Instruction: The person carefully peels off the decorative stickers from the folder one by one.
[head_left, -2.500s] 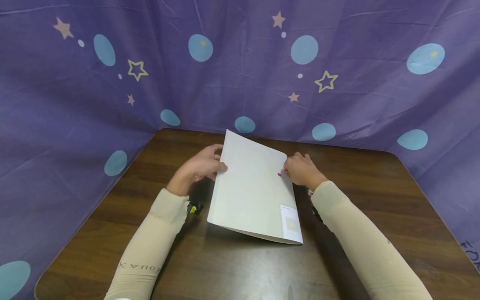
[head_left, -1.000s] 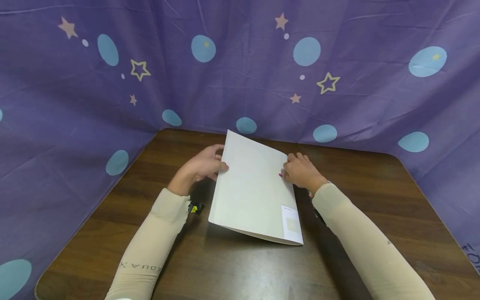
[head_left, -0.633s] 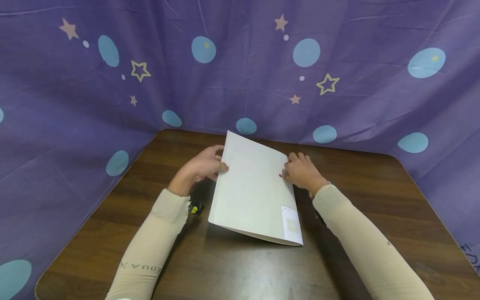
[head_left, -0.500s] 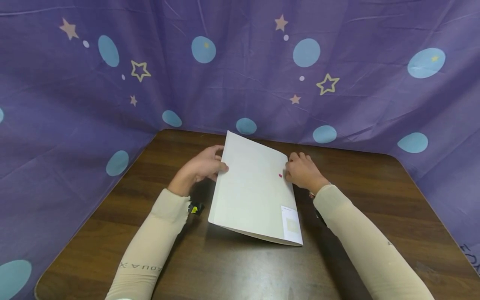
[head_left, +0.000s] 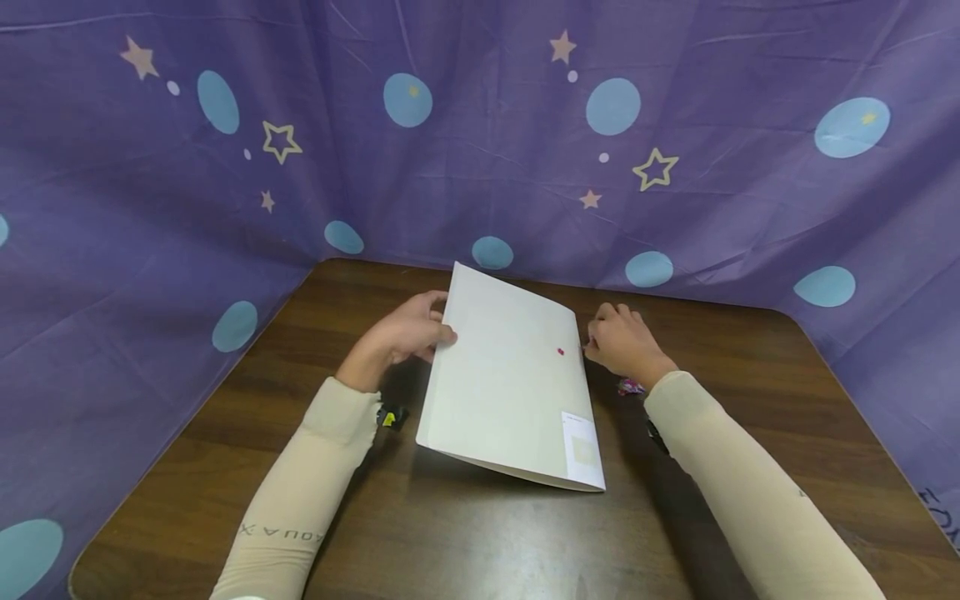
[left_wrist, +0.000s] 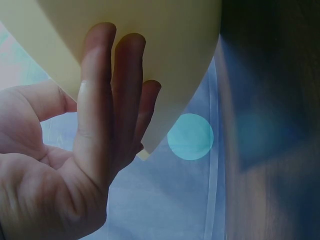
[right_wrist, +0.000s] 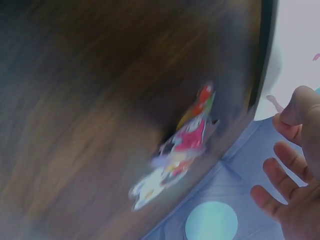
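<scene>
A white folder (head_left: 502, 367) stands tilted over the table, a small pink spot (head_left: 560, 352) near its right edge and a printed label (head_left: 582, 450) at its lower right corner. My left hand (head_left: 411, 327) grips its left edge, thumb on the front. In the left wrist view the other fingers (left_wrist: 127, 75) lie along the back. Just off the right edge is my right hand (head_left: 622, 342). In the right wrist view its thumb and forefinger pinch a small pinkish piece, like a sticker (right_wrist: 273, 103), while the other fingers spread loosely.
Colourful cut-out stickers (right_wrist: 182, 145) lie in a small heap on the wooden table (head_left: 487, 550), beside the right wrist. A purple curtain (head_left: 480, 125) with stars and blue ovals hangs behind and along the sides of the table.
My right hand has shifted right, from the folder's right edge to just clear of it, uncovering the colourful stickers by the wrist. The left hand and folder hold nearly the same place.
</scene>
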